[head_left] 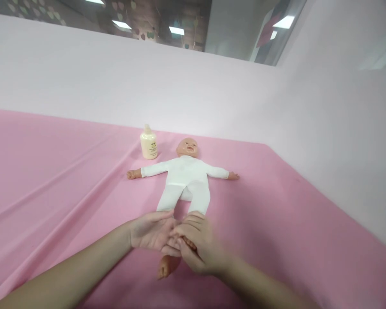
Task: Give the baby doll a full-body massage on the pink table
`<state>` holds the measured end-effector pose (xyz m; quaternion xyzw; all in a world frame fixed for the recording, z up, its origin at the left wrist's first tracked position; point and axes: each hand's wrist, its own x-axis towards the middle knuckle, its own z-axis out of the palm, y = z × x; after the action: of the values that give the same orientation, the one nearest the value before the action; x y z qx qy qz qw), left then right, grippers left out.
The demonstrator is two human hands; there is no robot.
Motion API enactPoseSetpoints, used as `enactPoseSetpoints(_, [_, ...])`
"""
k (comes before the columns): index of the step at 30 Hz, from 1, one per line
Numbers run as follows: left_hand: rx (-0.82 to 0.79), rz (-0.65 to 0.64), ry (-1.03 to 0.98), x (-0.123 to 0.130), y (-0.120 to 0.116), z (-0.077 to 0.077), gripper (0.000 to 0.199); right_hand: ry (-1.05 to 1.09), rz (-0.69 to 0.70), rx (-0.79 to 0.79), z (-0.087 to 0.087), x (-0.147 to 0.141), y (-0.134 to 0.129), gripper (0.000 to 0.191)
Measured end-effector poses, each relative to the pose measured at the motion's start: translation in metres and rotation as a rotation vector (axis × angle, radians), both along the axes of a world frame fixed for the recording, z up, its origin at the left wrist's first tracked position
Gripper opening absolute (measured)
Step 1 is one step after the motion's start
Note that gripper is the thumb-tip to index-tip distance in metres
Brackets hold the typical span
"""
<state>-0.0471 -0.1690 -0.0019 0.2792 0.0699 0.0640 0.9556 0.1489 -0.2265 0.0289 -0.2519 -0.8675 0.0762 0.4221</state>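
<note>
Doll (185, 176) flat on back on pink cloth (51, 180), arms spread, head far end; bottle (148, 143) upright just beside doll's head; left hand (151, 231) cupped under doll's leg, fingers loosely spread; right hand (196, 244) wrapped around the other foot, seemingly closed, view blurred; one bare foot (167, 266) showing below the hands.

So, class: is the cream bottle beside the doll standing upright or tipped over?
Upright. The bottle stands on its base on the pink cloth, cap at the top, beside the doll.
</note>
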Motion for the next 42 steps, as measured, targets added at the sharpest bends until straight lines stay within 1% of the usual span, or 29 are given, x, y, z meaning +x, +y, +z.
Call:
enactPoseSetpoints(4, [0.127,-0.083,-0.018,-0.006,0.010,-0.005,0.060,0.040,-0.005,-0.184,0.005,-0.003,-0.009,0.025])
enactPoseSetpoints(7, [0.199,-0.156,-0.028,-0.008,0.018,-0.011,0.069,0.054,0.022,-0.387,0.010,-0.004,-0.009,0.044])
enactPoseSetpoints(9, [0.236,-0.189,-0.046,-0.010,0.022,-0.015,0.075,0.087,0.066,-0.519,0.013,-0.004,-0.008,0.049])
enactPoseSetpoints(13, [0.346,-0.270,-0.033,-0.014,0.029,-0.020,0.086,0.187,0.169,-0.808,0.017,-0.003,-0.005,0.044])
enactPoseSetpoints(16, [0.375,-0.304,-0.032,-0.018,0.033,-0.021,0.091,0.207,0.233,-1.046,0.015,0.001,0.000,0.041])
enactPoseSetpoints(18, [0.386,-0.322,-0.048,-0.020,0.035,-0.023,0.091,0.201,0.266,-1.151,0.012,0.004,0.004,0.039])
enactPoseSetpoints(19, [0.393,-0.328,-0.056,-0.021,0.037,-0.025,0.091,0.186,0.275,-1.157,0.011,0.006,0.006,0.039])
enactPoseSetpoints(20, [0.397,-0.331,-0.064,-0.022,0.038,-0.027,0.092,0.165,0.276,-1.119,0.009,0.008,0.008,0.038])
enactPoseSetpoints(21, [0.400,-0.328,-0.072,-0.022,0.040,-0.030,0.093,0.138,0.277,-1.041,0.008,0.010,0.009,0.039])
enactPoseSetpoints(22, [0.402,-0.321,-0.073,-0.023,0.041,-0.032,0.094,0.116,0.277,-0.936,0.006,0.010,0.011,0.043])
enactPoseSetpoints(24, [0.403,-0.299,-0.051,-0.023,0.043,-0.037,0.092,0.102,0.276,-0.731,0.003,0.011,0.012,0.057])
enactPoseSetpoints(25, [0.404,-0.295,-0.042,-0.023,0.043,-0.039,0.090,0.115,0.276,-0.674,0.001,0.010,0.012,0.064])
enactPoseSetpoints(26, [0.405,-0.296,-0.040,-0.023,0.044,-0.041,0.088,0.136,0.280,-0.663,0.000,0.009,0.011,0.068])
enactPoseSetpoints(28, [0.404,-0.311,-0.058,-0.022,0.044,-0.043,0.086,0.180,0.287,-0.736,-0.003,0.007,0.010,0.071])
enactPoseSetpoints(31, [0.400,-0.322,-0.096,-0.020,0.044,-0.045,0.085,0.232,0.284,-0.909,-0.003,0.004,0.008,0.069])
enactPoseSetpoints(36, [0.412,-0.384,-0.124,-0.020,0.044,-0.043,0.096,0.250,0.272,-1.186,0.004,0.003,0.008,0.070])
enactPoseSetpoints(39, [0.419,-0.379,-0.172,-0.018,0.044,-0.041,0.097,0.220,0.260,-1.258,0.008,0.005,0.011,0.072])
enactPoseSetpoints(42, [0.431,-0.354,-0.175,-0.017,0.044,-0.043,0.098,0.179,0.278,-1.283,0.008,0.007,0.015,0.075])
